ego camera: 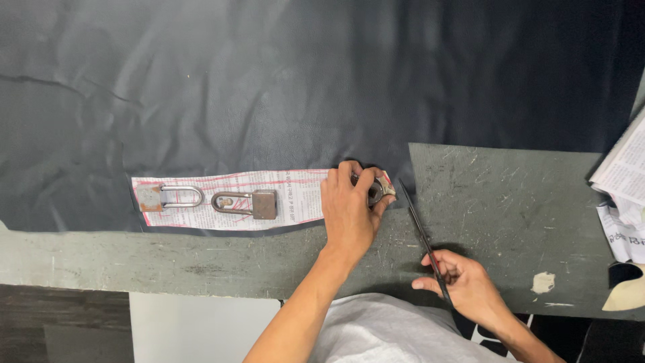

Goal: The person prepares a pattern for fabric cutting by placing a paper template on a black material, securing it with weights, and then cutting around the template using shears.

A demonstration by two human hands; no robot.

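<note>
Head view — the left hand pressed down on a third padlock at the right end of a newspaper strip, fingers curled over it. The right hand gripped black scissors, blades nearly closed, tips touching the strip's corner. Two rusty padlocks weighted the paper on smooth, wrinkled black leatherette. Risk here — the blades sat close to the left fingers, and the thin paper could slip or tear on the slick sheet. Scuffed grey worktop below.
</note>
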